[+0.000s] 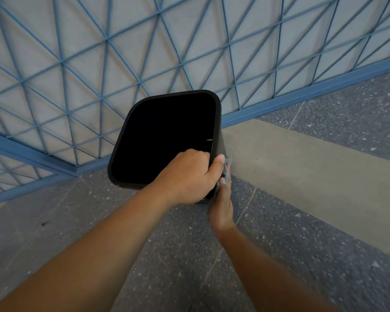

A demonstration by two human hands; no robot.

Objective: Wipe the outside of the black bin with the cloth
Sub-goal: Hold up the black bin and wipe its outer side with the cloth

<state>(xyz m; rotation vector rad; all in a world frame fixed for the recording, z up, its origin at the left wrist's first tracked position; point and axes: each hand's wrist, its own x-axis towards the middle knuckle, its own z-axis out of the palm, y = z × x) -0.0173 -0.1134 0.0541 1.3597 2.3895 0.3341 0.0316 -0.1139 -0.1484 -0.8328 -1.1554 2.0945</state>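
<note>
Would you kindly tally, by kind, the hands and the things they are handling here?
Hands: 2, left hand, right hand
Black bin: 1
Cloth: 1, mostly hidden between bin and right hand
Total: 4

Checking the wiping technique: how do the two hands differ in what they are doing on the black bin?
The left hand grips the black plastic bin's rim, fingers curled inside; the right hand sits lower, against the outer wall. The left holds no cloth; the right holds the grey cloth. Both touch the same near right corner.
</note>
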